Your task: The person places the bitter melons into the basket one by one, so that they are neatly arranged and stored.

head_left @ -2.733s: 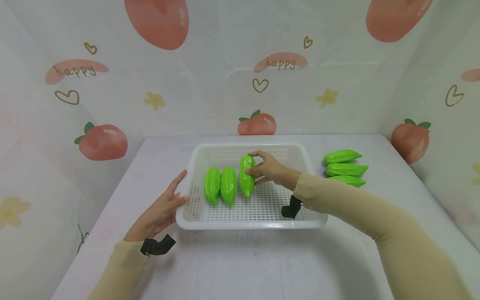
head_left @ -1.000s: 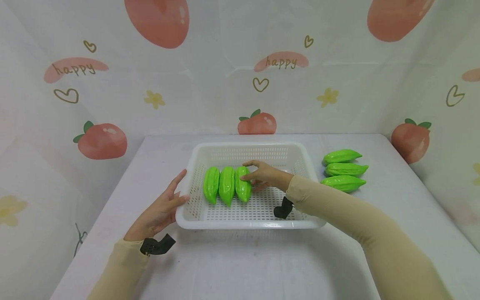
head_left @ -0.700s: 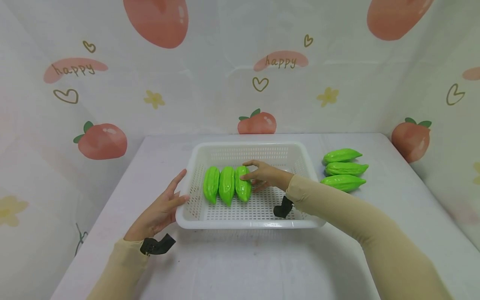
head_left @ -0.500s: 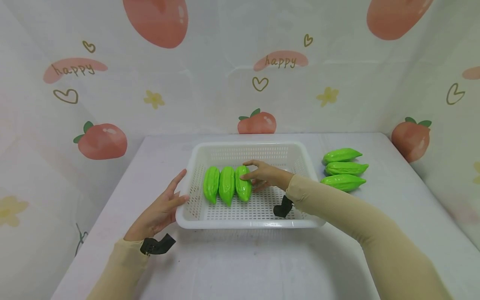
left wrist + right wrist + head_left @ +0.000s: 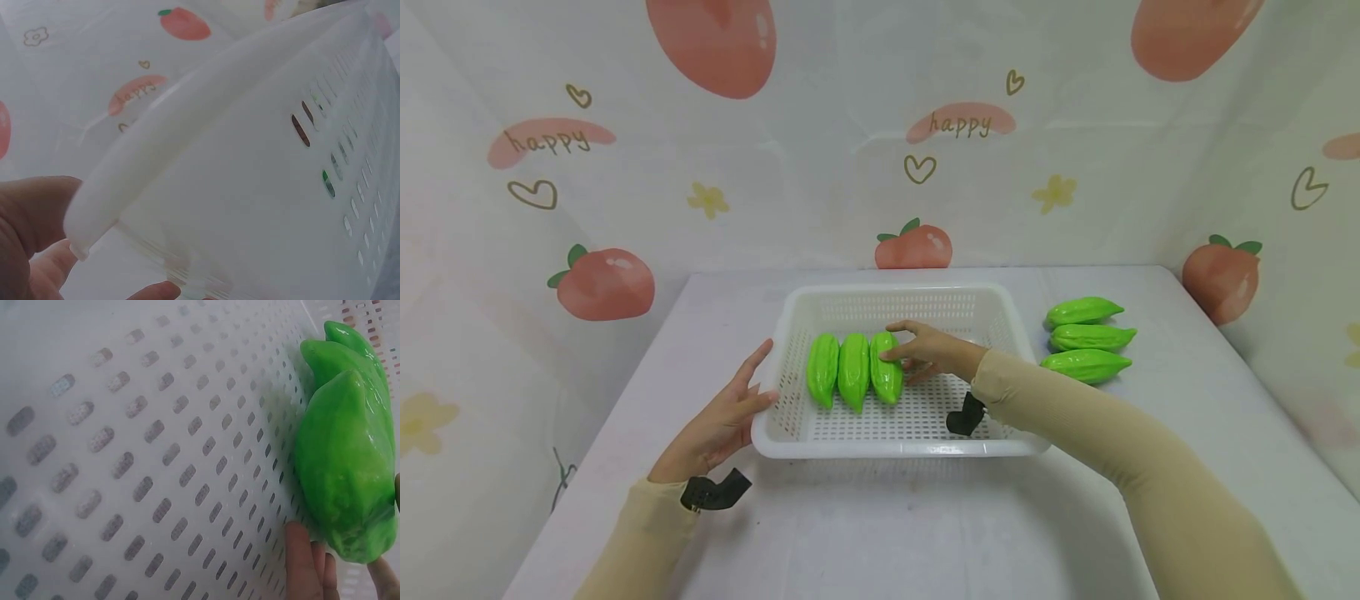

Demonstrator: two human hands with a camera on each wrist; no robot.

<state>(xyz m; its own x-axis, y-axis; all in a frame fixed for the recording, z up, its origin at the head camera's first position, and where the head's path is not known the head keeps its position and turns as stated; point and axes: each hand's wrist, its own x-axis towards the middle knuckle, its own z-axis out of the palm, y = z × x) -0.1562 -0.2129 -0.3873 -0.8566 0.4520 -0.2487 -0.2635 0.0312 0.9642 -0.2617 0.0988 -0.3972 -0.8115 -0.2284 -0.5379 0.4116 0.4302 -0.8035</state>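
A white perforated plastic basket [image 5: 925, 448] stands mid-table. Inside it, three bright green, ridged bitter melons lie side by side, pointed ends toward me: a left one [image 5: 823, 371], a middle one [image 5: 854, 372] and a right one [image 5: 889, 379]. My right hand [image 5: 936, 350] holds the right bitter melon between thumb and fingers; in the right wrist view fingertips [image 5: 300, 559] show beside that melon [image 5: 344, 469]. At the basket's left side my left hand [image 5: 722, 421] grips the rim, its thumb on the edge; the left wrist view shows the rim [image 5: 144, 150] by that thumb [image 5: 40, 203].
Right of the basket, three more green bitter melons [image 5: 1090, 337] lie in a stack of rows on the white-covered table [image 5: 880, 533]. A white curtain [image 5: 842, 167] printed with peaches hangs behind and on both sides. Each wrist wears a black strap [image 5: 715, 492].
Since the oldest frame, my right hand has moved the third bitter melon down and left, against the middle one. Over the last second nothing visibly moves. My left hand has stayed on the basket.
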